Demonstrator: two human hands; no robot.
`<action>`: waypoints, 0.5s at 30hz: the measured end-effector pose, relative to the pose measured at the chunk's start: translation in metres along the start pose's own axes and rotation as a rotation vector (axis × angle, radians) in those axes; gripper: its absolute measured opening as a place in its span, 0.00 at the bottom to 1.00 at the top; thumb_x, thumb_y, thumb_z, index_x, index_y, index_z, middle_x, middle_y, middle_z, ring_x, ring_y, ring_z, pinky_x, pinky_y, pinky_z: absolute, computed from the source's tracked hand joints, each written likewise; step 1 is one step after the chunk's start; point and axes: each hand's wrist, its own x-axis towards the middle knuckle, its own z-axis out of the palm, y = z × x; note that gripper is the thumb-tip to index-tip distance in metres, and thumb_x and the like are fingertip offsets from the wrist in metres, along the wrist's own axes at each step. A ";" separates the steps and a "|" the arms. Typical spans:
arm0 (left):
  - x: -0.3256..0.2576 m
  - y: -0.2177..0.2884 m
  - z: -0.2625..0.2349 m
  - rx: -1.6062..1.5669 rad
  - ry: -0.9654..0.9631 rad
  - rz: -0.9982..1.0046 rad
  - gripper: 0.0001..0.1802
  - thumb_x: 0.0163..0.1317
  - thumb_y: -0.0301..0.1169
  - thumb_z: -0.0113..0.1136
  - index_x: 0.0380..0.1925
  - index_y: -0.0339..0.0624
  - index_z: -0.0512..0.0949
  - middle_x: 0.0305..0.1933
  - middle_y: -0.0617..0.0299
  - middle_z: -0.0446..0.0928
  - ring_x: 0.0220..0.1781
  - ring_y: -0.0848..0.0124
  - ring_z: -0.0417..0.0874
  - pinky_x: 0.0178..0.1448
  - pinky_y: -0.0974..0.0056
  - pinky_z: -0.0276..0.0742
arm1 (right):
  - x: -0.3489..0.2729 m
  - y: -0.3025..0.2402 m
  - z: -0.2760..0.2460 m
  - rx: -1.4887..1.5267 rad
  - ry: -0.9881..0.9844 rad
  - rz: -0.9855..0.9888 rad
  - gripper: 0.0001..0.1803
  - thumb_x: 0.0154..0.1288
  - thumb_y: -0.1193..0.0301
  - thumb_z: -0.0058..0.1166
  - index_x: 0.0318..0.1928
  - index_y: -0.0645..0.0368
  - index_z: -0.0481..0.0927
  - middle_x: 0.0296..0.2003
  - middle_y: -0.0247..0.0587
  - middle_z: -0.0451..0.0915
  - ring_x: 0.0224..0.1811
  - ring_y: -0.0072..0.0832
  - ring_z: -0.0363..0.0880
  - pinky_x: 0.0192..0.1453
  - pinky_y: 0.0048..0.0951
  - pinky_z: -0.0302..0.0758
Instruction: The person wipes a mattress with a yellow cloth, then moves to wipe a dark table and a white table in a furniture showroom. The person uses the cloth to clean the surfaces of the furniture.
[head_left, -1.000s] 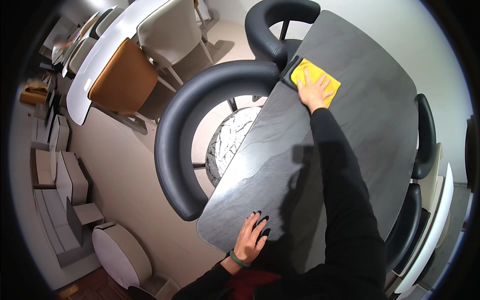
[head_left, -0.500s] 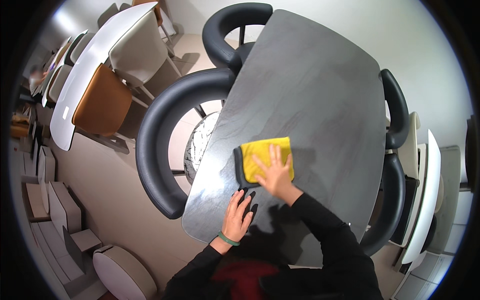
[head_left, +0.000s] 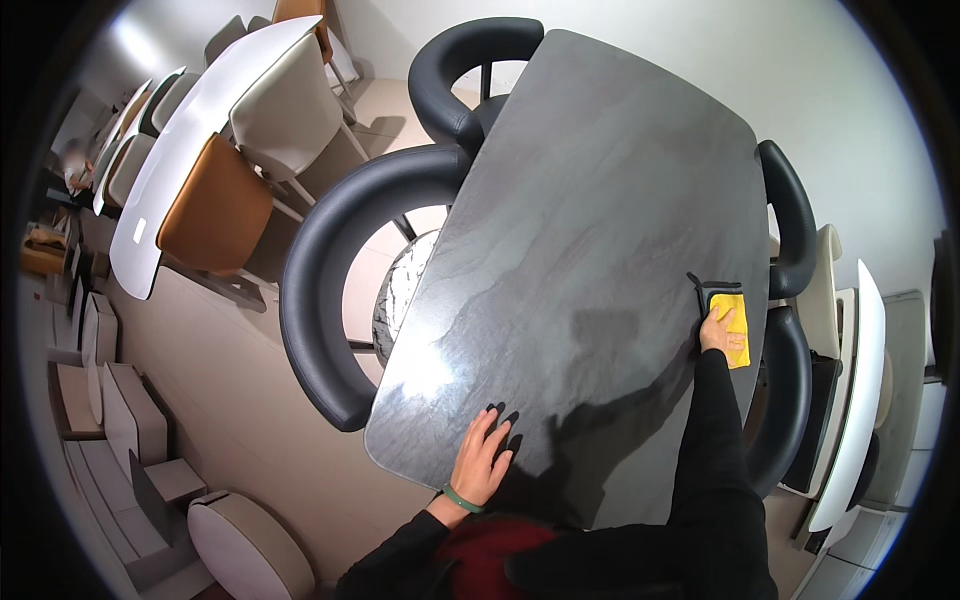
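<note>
A dark grey stone-look table (head_left: pixel 600 220) fills the middle of the view. My right hand (head_left: pixel 718 332) presses a yellow cloth (head_left: pixel 732 322) with a dark edge flat on the table's right edge, arm stretched out in a black sleeve. My left hand (head_left: pixel 484 456) lies flat with fingers spread on the table's near corner; a green band sits on its wrist. It holds nothing.
Dark curved-back chairs stand around the table: two on the left (head_left: pixel 335 290), (head_left: pixel 470 60) and two on the right (head_left: pixel 795 225), (head_left: pixel 785 410). A white table (head_left: pixel 190 130) with tan and beige chairs is at far left. A round pouffe (head_left: pixel 245 545) sits on the floor.
My right hand has slid the yellow cloth from the table's far end, across its near middle, out to the right edge. The left hand stays planted on the near corner.
</note>
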 end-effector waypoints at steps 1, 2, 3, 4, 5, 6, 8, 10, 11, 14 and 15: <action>-0.004 0.000 0.000 0.012 0.006 -0.002 0.24 0.61 0.29 0.57 0.58 0.37 0.71 0.68 0.44 0.62 0.72 0.44 0.60 0.72 0.48 0.58 | -0.002 -0.011 0.003 0.024 0.001 -0.003 0.41 0.65 0.33 0.28 0.75 0.26 0.40 0.74 0.63 0.32 0.76 0.61 0.25 0.65 0.79 0.31; -0.007 0.001 0.000 0.024 0.012 -0.004 0.24 0.61 0.29 0.57 0.58 0.37 0.71 0.68 0.43 0.62 0.72 0.44 0.60 0.72 0.48 0.58 | -0.002 -0.029 0.006 0.047 0.004 -0.006 0.41 0.65 0.32 0.27 0.75 0.27 0.40 0.74 0.64 0.32 0.76 0.63 0.25 0.65 0.79 0.31; -0.011 -0.001 0.000 0.037 0.020 -0.008 0.24 0.61 0.29 0.57 0.58 0.37 0.71 0.68 0.43 0.62 0.72 0.44 0.60 0.72 0.48 0.58 | -0.007 -0.050 0.012 0.076 -0.001 -0.090 0.42 0.64 0.31 0.27 0.75 0.28 0.41 0.74 0.64 0.32 0.75 0.64 0.25 0.65 0.79 0.30; -0.017 -0.002 0.002 0.046 0.028 -0.023 0.24 0.61 0.29 0.57 0.58 0.37 0.71 0.68 0.43 0.63 0.71 0.44 0.60 0.72 0.48 0.58 | -0.029 -0.079 0.006 0.022 -0.075 -0.213 0.43 0.64 0.31 0.27 0.75 0.28 0.41 0.74 0.61 0.34 0.76 0.62 0.25 0.66 0.78 0.30; -0.020 -0.001 0.003 0.049 0.032 -0.022 0.24 0.61 0.29 0.57 0.58 0.37 0.71 0.68 0.43 0.63 0.71 0.44 0.60 0.72 0.48 0.58 | -0.041 -0.108 0.008 0.009 -0.095 -0.304 0.43 0.63 0.31 0.28 0.75 0.28 0.42 0.75 0.58 0.35 0.76 0.59 0.25 0.66 0.77 0.30; -0.024 -0.001 0.006 0.053 0.039 -0.026 0.24 0.61 0.29 0.57 0.58 0.37 0.71 0.67 0.43 0.63 0.71 0.44 0.60 0.72 0.48 0.58 | -0.053 -0.138 0.013 -0.003 -0.118 -0.399 0.43 0.63 0.30 0.29 0.75 0.28 0.42 0.75 0.55 0.36 0.77 0.56 0.25 0.67 0.76 0.29; -0.029 -0.001 0.009 0.060 0.027 -0.034 0.23 0.61 0.29 0.57 0.58 0.36 0.71 0.67 0.43 0.63 0.71 0.44 0.61 0.71 0.48 0.58 | -0.097 -0.191 0.016 -0.076 -0.162 -0.604 0.43 0.62 0.30 0.30 0.75 0.28 0.43 0.75 0.54 0.36 0.77 0.56 0.24 0.68 0.74 0.27; -0.028 0.001 0.009 0.054 0.012 -0.019 0.23 0.61 0.29 0.57 0.58 0.36 0.71 0.68 0.43 0.63 0.71 0.44 0.61 0.71 0.48 0.59 | -0.144 -0.226 0.029 -0.034 -0.183 -0.782 0.43 0.62 0.30 0.32 0.74 0.28 0.45 0.75 0.55 0.35 0.77 0.58 0.24 0.68 0.74 0.26; -0.027 0.003 0.009 0.050 0.011 -0.010 0.23 0.62 0.29 0.57 0.58 0.36 0.71 0.68 0.43 0.63 0.71 0.44 0.61 0.71 0.48 0.59 | -0.173 -0.237 0.038 0.017 -0.192 -0.897 0.43 0.62 0.31 0.35 0.74 0.28 0.47 0.75 0.57 0.35 0.76 0.60 0.24 0.69 0.74 0.26; -0.021 0.009 0.001 0.053 0.026 0.008 0.23 0.62 0.28 0.56 0.58 0.36 0.71 0.67 0.43 0.63 0.71 0.44 0.61 0.71 0.48 0.59 | -0.272 -0.239 0.047 -0.038 -0.236 -1.199 0.41 0.63 0.36 0.42 0.73 0.30 0.52 0.74 0.61 0.35 0.76 0.61 0.27 0.68 0.76 0.29; -0.018 0.011 -0.004 0.061 0.032 0.010 0.24 0.62 0.28 0.56 0.58 0.36 0.71 0.67 0.43 0.63 0.71 0.44 0.61 0.71 0.48 0.59 | -0.304 -0.227 0.050 -0.011 -0.217 -1.281 0.40 0.63 0.38 0.43 0.73 0.30 0.52 0.74 0.61 0.36 0.76 0.61 0.28 0.68 0.76 0.30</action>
